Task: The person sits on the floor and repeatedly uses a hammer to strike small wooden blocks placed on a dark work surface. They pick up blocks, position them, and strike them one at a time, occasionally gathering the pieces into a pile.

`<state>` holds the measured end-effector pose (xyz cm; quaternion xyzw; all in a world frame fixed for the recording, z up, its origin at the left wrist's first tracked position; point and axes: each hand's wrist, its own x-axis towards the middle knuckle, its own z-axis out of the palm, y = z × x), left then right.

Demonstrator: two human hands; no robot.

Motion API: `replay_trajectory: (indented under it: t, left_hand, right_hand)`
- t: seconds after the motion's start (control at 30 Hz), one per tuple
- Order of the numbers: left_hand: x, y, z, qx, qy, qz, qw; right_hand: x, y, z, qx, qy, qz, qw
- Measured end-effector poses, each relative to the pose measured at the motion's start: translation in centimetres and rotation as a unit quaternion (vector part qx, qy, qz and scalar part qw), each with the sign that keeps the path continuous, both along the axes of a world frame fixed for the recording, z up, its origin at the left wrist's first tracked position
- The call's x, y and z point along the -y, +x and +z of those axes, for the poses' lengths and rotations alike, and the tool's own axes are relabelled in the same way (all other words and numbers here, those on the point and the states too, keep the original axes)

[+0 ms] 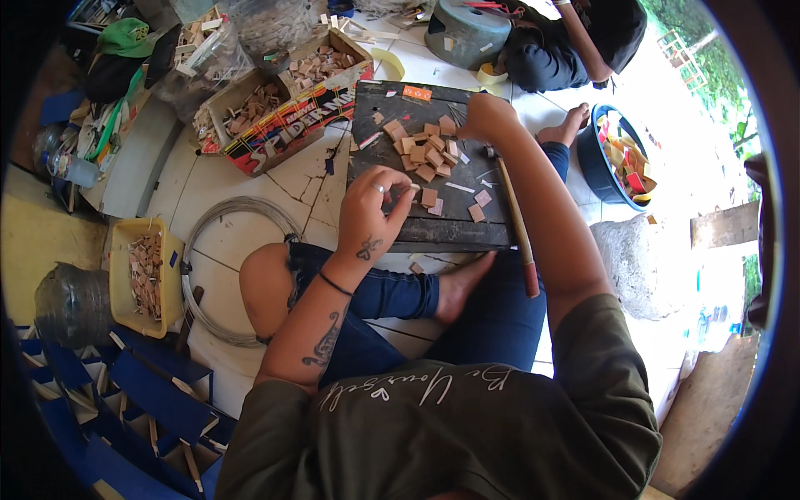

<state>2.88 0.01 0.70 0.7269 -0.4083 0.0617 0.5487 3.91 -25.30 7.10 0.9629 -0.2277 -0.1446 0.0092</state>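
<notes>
My left hand (379, 208), with a ring on one finger, is raised over the left part of a low dark work board (375, 179). Its thumb and fingertips pinch a small pale piece (414, 189), mostly covered by the fingers. At the board's far right, my right hand (490, 118) is closed with its fingers turned down beside thin metal nails (456, 112); what it holds is hidden. Between the hands lies a heap of small square wooden blocks (427, 152). A hammer (515, 221) rests along the board's right side, its handle past the near edge.
Beyond the board at left, a printed cardboard box (287, 133) holds many wooden pieces. A yellow basket (117, 275) and a wire coil (196, 308) sit at left, blue boxes (154, 392) nearer. A blue tub (596, 167) of scraps stands right, near another person (546, 62).
</notes>
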Motion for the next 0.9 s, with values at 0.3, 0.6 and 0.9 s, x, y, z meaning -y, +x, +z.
replay_trajectory:
  t: [0.3,0.6,0.9]
  left_hand:
    - [-1.2,-2.9,-1.3,-0.021,0.010,-0.031,0.999]
    - [-0.6,-2.6,-2.0,0.065,0.008,-0.033,0.997]
    - [-1.0,-2.5,-1.6,0.039,0.046,-0.037,0.997]
  right_hand:
    - [0.9,0.7,-1.5,0.016,-0.018,0.036,0.999]
    - [0.7,-6.4,-0.8,0.323,0.466,-0.098,0.818]
    - [-8.2,-12.8,-2.3,0.342,0.606,-0.103,0.711]
